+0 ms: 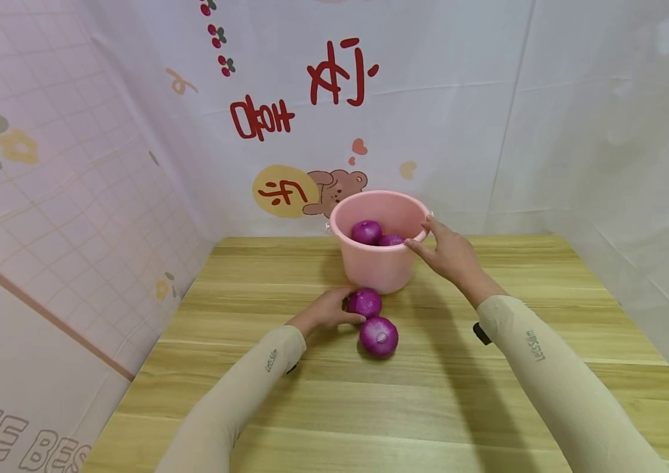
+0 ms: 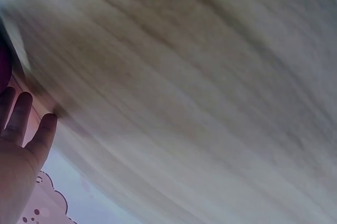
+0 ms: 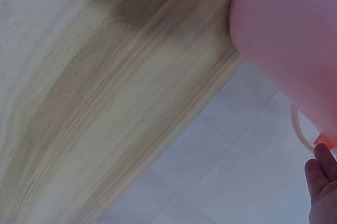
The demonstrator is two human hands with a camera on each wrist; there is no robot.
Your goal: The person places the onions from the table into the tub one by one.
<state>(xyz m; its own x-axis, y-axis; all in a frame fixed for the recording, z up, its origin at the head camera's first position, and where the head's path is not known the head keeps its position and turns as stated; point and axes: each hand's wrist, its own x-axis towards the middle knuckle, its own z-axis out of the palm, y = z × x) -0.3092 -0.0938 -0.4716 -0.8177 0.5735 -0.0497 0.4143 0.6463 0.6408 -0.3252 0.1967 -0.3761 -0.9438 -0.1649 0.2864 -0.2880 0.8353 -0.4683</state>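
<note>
A pink bucket [image 1: 378, 266] stands on the wooden table near the back, with a red onion [image 1: 366, 232] and part of another onion [image 1: 392, 241] showing inside. My right hand [image 1: 451, 253] grips its rim on the right side; the right wrist view shows those fingers [image 3: 322, 174] by the bucket's wall. In front of the bucket, my left hand [image 1: 332, 309] holds a red onion [image 1: 367, 303] from its left, thumb on the near side. One more red onion [image 1: 379, 337] lies just nearer, beside the held one. The left wrist view catches only some fingers [image 2: 42, 137] and an onion's edge.
Behind the table [image 1: 287, 427] hangs a pale printed cloth [image 1: 458, 98], close to the bucket's back. Another printed cloth [image 1: 74, 164] runs along the left side. The bucket's handle [image 3: 297, 126] hangs by its wall in the right wrist view.
</note>
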